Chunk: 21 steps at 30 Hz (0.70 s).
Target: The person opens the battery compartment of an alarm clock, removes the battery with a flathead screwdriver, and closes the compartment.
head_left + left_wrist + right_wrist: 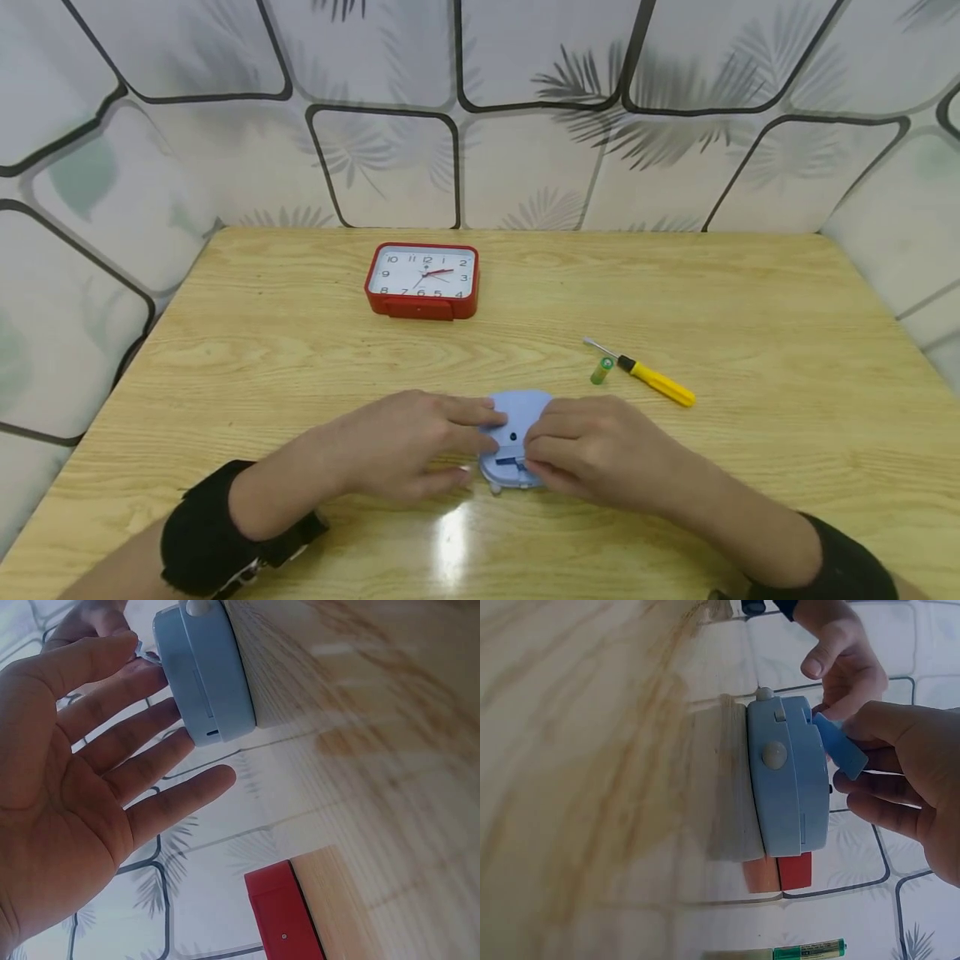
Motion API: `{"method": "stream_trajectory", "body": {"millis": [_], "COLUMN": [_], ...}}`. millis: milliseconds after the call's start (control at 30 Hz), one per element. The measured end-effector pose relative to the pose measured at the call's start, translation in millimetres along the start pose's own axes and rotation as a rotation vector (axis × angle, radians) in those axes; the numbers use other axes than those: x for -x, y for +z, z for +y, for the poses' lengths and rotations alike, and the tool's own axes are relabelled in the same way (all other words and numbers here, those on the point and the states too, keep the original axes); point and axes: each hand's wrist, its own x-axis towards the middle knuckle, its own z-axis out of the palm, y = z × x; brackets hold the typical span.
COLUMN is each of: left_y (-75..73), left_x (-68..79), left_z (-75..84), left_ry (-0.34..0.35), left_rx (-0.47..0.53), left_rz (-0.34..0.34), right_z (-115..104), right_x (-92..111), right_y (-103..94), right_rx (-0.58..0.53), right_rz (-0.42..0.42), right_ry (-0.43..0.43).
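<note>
A small light-blue alarm clock [517, 407] lies on the table with its back up, showing a black knob and a dark slot of the battery compartment. White round feet stick out of its side in the right wrist view. My left hand [408, 446] rests its extended fingertips on the clock's left edge, thumb held apart. On the other side, my right hand [600, 450] pinches a blue battery cover [841, 748] between thumb and fingers. The cover stands tilted up at the compartment, one end close to the clock's back.
A red alarm clock [422, 283] lies farther back, face up. Beyond my right hand are a green battery [602, 371] and a screwdriver [652, 379] with a yellow handle, close together. The patterned wall [525, 167] rises behind the table's far edge.
</note>
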Motion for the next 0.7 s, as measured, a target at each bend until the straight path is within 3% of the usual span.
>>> {"method": "stream_trajectory", "body": {"millis": [167, 700], "left_y": [-0.1, 1.2], "left_x": [0.0, 0.2], "left_z": [0.1, -0.6], "left_ry": [-0.002, 0.045], "left_rx": [0.011, -0.033], "left_rz": [0.006, 0.041], "right_z": [-1.1, -2.8], "right_x": [0.9, 1.0], "right_y": [0.6, 1.9], "right_rx": [0.013, 0.086], "right_rz": [-0.021, -0.067], "right_ry": [0.023, -0.012]}}
